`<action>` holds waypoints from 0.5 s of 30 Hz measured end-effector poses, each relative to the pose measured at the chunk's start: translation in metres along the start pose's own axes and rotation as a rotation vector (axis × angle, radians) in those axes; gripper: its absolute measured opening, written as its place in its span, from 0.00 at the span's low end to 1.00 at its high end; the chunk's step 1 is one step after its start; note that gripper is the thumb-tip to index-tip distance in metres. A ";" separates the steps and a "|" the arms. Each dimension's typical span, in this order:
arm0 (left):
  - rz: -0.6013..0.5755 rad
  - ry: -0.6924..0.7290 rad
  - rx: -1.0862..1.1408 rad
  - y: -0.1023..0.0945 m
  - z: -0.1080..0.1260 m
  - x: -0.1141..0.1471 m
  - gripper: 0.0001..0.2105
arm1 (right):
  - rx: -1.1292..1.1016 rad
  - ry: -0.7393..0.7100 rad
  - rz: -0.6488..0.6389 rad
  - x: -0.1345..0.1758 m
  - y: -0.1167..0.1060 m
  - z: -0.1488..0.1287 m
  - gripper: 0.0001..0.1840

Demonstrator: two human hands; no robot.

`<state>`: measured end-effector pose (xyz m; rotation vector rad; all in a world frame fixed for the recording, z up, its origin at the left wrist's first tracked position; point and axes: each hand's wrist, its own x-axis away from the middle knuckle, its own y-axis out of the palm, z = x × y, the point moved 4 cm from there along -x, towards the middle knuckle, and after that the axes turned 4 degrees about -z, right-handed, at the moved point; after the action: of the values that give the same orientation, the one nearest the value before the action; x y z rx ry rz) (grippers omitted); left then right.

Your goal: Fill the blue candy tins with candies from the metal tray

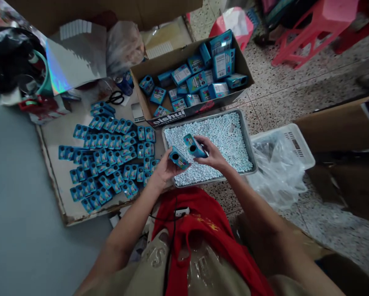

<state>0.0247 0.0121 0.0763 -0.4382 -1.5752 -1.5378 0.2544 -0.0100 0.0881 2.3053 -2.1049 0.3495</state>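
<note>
My left hand (165,169) is closed around a small blue candy box (178,158) with a round dark hole in its top. Beside it, my right hand (211,153) grips a second blue box (194,145), which also shows a round hole. The two boxes are tilted and slightly apart. Both are held over a grey tray (252,162) filled with small pale blue and white pellets (215,135). To the left, many similar boxes (105,158) stand in rows on the table, with dark holes in their tops.
Behind the tray, a cardboard carton (172,117) holds several blue boxes lying at angles. Black scissors (115,98) and a blue can (124,85) lie near the carton's left side. A white basket (304,144) with clear plastic bags (277,172) is at right. Pink stools (320,33) stand beyond.
</note>
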 end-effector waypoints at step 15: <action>0.038 -0.262 0.033 -0.007 -0.040 -0.020 0.27 | -0.155 0.267 0.370 0.023 0.007 0.066 0.38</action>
<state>0.0441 -0.0203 0.0514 -0.6693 -1.7771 -1.4690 0.2600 -0.0431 0.0261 1.6761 -2.3129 0.4477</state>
